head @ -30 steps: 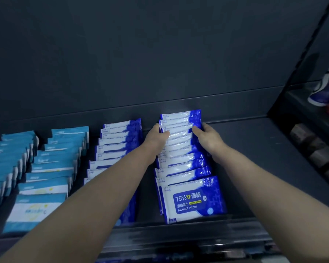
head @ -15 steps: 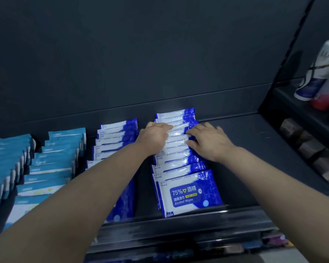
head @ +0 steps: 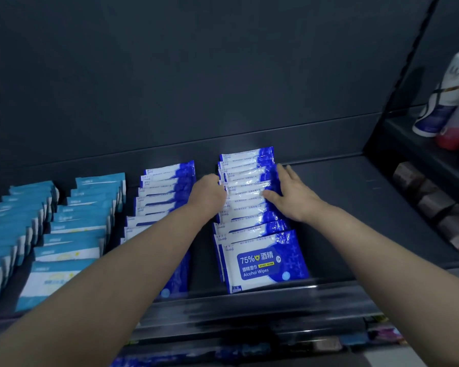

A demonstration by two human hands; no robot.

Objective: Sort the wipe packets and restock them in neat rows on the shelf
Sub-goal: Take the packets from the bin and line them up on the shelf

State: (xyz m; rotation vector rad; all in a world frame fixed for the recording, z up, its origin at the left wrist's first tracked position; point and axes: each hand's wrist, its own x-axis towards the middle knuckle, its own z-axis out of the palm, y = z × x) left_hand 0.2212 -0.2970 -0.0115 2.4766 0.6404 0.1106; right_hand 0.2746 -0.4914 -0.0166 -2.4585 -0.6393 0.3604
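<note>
A row of dark blue and white alcohol wipe packets [head: 260, 250] leans front to back on the dark shelf [head: 350, 207]. My left hand [head: 210, 194] presses against the row's left edge with its fingers curled in. On the right edge lies my right hand [head: 292, 197], fingers straight, thumb over a packet top. A second dark blue row [head: 164, 189] stands to the left, partly hidden by my left forearm. Two rows of light blue packets [head: 77, 229] fill the shelf's left part.
The shelf's right part is bare up to a dark side panel. Beyond it another shelf holds bottles [head: 451, 107] and, lower down, brown boxes [head: 429, 202]. A shiny rail [head: 249, 303] runs along the shelf's front edge.
Both hands slid forward to the row's middle and now sit a little farther back on it. My right fingers have straightened along the row's right edge. The view shifted right.
</note>
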